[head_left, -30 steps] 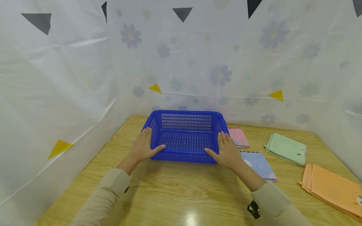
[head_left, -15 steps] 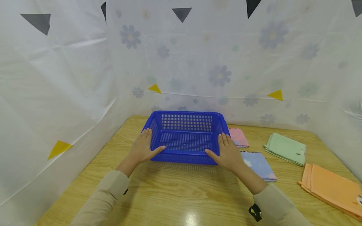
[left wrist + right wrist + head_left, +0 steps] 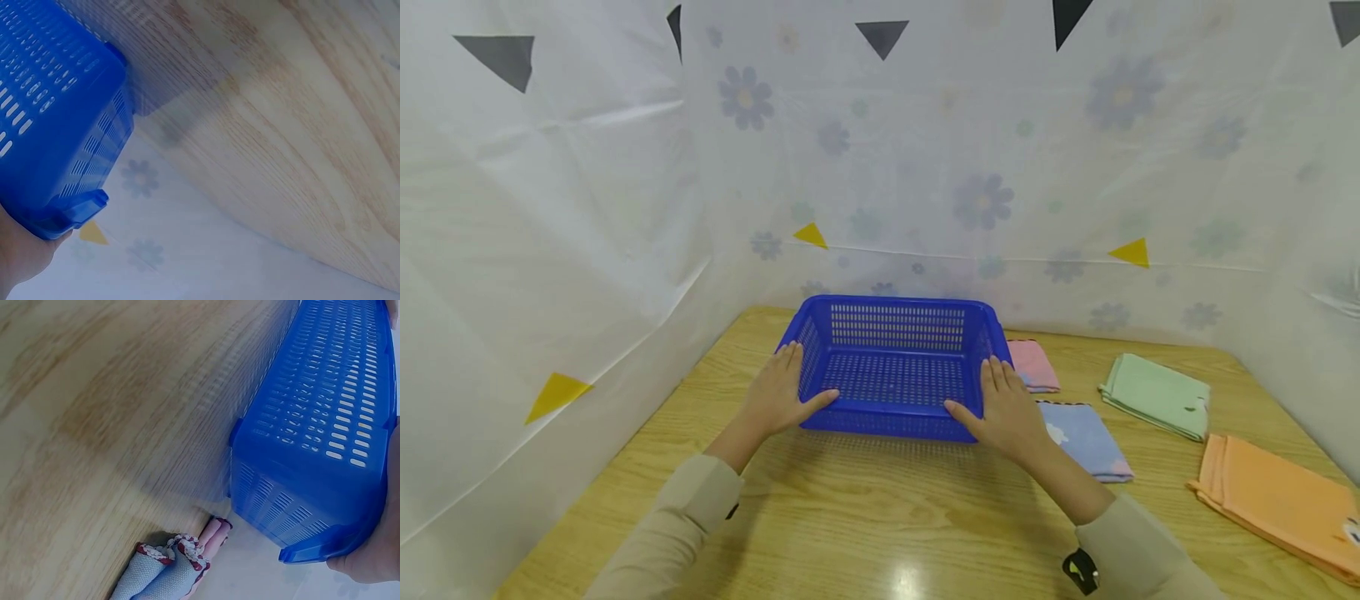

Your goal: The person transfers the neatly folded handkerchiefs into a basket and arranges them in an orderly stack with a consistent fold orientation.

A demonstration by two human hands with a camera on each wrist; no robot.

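A blue plastic basket (image 3: 891,408) with slotted walls stands on the wooden table (image 3: 880,517), and nothing lies inside it. My left hand (image 3: 775,396) holds its near left corner, thumb over the front rim and fingers along the side rim. At the near right corner my right hand (image 3: 1006,412) grips in the same way. Both wrist views show the basket's slotted outside, with part of the left hand (image 3: 25,250) and of the right hand (image 3: 375,544) at the rim. Fingertips reach under the rim's lip there.
Right of the basket lie folded cloths: a pink one (image 3: 1033,365), a blue one (image 3: 1086,442), a green one (image 3: 1157,396) and an orange one (image 3: 1281,504). White flower-printed sheeting (image 3: 925,150) encloses the table at the back and sides.
The basket has shifted very slightly toward me and to the right, with both hands staying on its corners. The cloths have not moved.
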